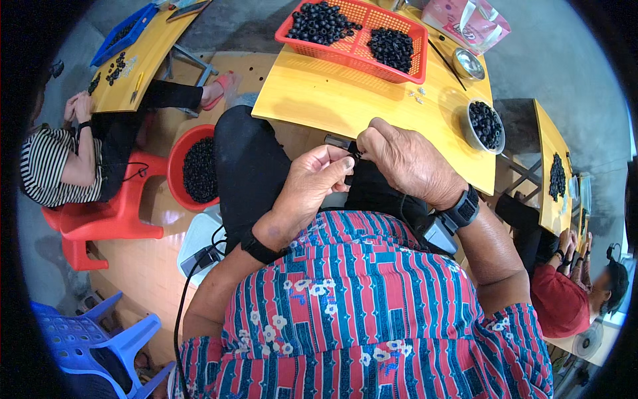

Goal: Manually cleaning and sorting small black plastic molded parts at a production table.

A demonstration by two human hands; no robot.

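My left hand (312,179) pinches a small black part (354,151) between thumb and fingers, above my lap at the table's near edge. Closed, my right hand (412,159) meets it there, its fingertips bent over the top of the piece. Whatever else the right fingers grip is hidden. On the yellow table (319,93) just beyond stands a red plastic basket (332,56) with two heaps of black ring-like parts. Nearer my right hand, a clear round tub (473,138) holds more black rings.
A metal bowl (469,64), a thin black stick (446,62), small pale bits (417,95) and a pink bag (465,25) lie on the table. A red basin (176,166) of black parts sits at left. Co-workers sit both sides; a blue chair (86,339) stands lower left.
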